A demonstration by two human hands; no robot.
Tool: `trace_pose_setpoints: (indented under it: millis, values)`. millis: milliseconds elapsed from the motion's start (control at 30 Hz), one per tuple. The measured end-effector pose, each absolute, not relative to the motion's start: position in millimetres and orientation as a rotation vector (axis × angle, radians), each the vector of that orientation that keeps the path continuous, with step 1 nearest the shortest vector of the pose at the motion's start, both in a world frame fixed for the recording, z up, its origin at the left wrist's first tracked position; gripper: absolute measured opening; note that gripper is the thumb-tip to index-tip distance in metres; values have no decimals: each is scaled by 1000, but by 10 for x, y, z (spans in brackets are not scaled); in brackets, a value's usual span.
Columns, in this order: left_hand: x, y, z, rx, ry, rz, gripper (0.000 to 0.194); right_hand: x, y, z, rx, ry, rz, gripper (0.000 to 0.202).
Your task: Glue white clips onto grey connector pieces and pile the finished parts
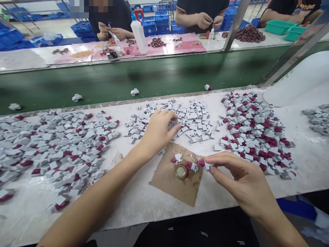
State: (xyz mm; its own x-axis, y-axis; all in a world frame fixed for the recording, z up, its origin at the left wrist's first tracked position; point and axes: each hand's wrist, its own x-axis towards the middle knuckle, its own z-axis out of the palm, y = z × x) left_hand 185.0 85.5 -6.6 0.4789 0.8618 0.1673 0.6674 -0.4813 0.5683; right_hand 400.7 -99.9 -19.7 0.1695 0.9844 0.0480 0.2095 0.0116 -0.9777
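Observation:
My left hand point(161, 128) reaches over the middle pile of small grey plastic pieces point(195, 118), thumb and forefinger apart; its other fingertips are partly hidden. Between thumb and forefinger, my right hand point(238, 175) pinches a small maroon-and-grey plastic piece point(205, 164) above the right edge of a brown cardboard square point(169, 178). On the cardboard lies a round bottle cap point(181, 171), its hollow facing up with something pale inside. Beside the cap are two more maroon-and-grey pieces, one white-and-maroon piece point(177, 157) behind it and another point(192, 166) to its right. Wet spots mark the cardboard.
Large heaps of grey-and-maroon pieces lie at left point(77, 147) and right point(257, 133). A green conveyor belt point(108, 82) with several pieces crosses behind the table. A white rounded container point(300, 80) and metal post stand at right. Co-workers sit across the belt.

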Motion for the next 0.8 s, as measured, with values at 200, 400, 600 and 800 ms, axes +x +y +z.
trace_pose_setpoints:
  millis: [200,400,600,800]
  values:
    - [1714,714,169,1475,1096,712,29,3879,-1067,-133,-1376,-1226,963,19]
    - [1649,540,196,1108,1009,610,27,3694,-1062,-147,-1290,-1385,913,25]
    - [1641,437,64,1073,934,729,27,3626,-1043,-214,-1280,-1518,830,26]
    - [1629,424,16,1011,910,720,33,3681,-1033,-115,-1257,-1409,874,27]
